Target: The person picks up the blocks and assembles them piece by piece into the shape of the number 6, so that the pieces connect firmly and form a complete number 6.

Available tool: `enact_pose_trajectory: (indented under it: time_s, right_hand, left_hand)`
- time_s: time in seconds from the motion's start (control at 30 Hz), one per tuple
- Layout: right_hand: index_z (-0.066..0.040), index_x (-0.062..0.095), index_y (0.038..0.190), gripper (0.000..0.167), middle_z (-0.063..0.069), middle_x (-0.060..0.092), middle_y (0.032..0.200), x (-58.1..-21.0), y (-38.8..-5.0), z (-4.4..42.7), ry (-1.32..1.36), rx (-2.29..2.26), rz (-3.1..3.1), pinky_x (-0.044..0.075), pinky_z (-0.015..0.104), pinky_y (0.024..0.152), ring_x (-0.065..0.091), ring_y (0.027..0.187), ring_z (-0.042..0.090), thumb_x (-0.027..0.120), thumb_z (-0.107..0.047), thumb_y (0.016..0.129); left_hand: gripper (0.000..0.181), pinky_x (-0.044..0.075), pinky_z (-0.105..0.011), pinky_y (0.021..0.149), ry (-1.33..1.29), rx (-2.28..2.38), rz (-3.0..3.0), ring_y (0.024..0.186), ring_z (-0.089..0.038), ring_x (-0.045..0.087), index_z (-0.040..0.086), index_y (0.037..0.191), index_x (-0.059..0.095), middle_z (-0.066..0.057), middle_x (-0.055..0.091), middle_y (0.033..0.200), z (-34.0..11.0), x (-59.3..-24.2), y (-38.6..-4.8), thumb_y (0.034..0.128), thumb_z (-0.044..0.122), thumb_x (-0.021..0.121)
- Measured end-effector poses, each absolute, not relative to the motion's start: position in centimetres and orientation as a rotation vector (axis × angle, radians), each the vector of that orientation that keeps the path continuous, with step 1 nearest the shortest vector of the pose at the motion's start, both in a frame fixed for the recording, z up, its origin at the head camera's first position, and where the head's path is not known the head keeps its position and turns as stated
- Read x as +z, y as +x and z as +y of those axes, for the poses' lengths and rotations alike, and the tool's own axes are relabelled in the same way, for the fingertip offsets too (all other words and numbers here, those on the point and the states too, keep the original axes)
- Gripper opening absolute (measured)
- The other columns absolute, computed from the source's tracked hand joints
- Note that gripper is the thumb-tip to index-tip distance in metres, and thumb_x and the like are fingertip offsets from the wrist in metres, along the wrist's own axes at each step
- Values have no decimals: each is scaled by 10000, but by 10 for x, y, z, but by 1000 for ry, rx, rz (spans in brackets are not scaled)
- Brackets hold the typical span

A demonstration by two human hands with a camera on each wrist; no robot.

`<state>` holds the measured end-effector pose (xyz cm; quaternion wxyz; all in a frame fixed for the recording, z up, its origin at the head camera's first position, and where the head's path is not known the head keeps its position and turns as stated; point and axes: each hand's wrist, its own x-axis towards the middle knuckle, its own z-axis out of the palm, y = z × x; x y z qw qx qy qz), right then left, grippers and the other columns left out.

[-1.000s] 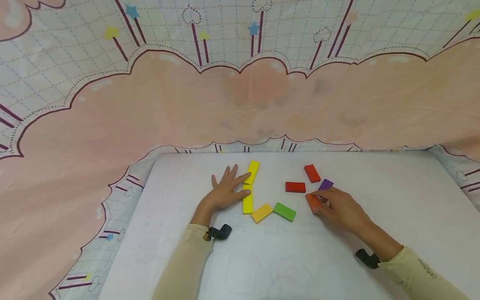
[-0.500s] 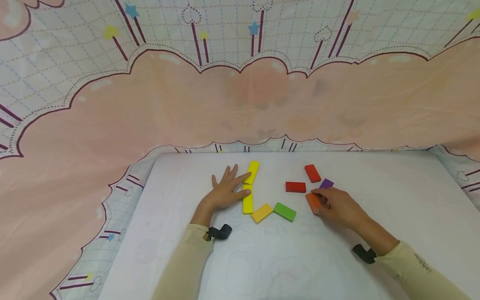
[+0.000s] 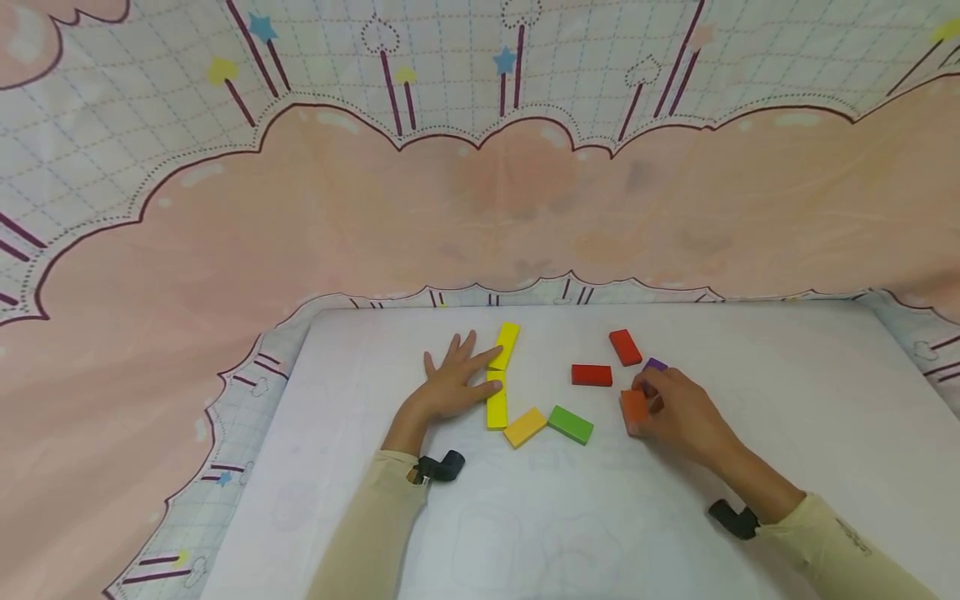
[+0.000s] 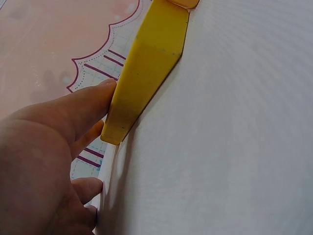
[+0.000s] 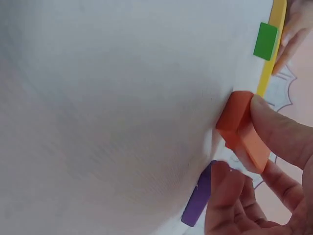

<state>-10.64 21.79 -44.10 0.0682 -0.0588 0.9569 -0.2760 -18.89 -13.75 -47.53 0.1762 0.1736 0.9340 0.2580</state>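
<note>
Lower-frame tabletop (image 3: 517,517): the left hand (image 3: 452,386) is spread, the right hand (image 3: 684,417) pinches an orange block (image 3: 633,411) whose slipping could jostle the purple block (image 5: 197,199).

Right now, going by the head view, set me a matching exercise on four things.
1. orange block
2. amber block
3. left hand
4. purple block

A. thumb on a yellow block
B. pinched in the right hand
C. partly hidden, beyond the right hand
D. between a yellow block and the green block

Pairs: 1-B, 2-D, 3-A, 4-C
</note>
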Motion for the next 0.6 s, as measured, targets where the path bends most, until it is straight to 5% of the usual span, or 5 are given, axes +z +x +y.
enact_pose_trajectory:
  time_s: [0.37, 0.6]
  right_hand:
    - [-97, 613, 1156, 363, 111, 726, 1074, -440, -95, 221, -220, -943, 2861, 627, 407, 780, 695, 925, 258, 814, -107, 854]
    - [-162, 665, 1295, 374, 42, 685, 1038, -441, -87, 225, -176, -1049, 2711, 569, 275, 723, 681, 942, 210, 734, -152, 928]
  left_hand:
    - [647, -193, -729, 1150, 501, 726, 2646, 1599, -316, -123, 381, 1585, 360, -69, -3, 1737, -138, -473, -187, 992, 531, 571]
    - [645, -190, -728, 1153, 504, 727, 2649, 1599, -315, -123, 376, 1583, 367, -72, -1, 1736, -138, -473, -186, 991, 526, 573]
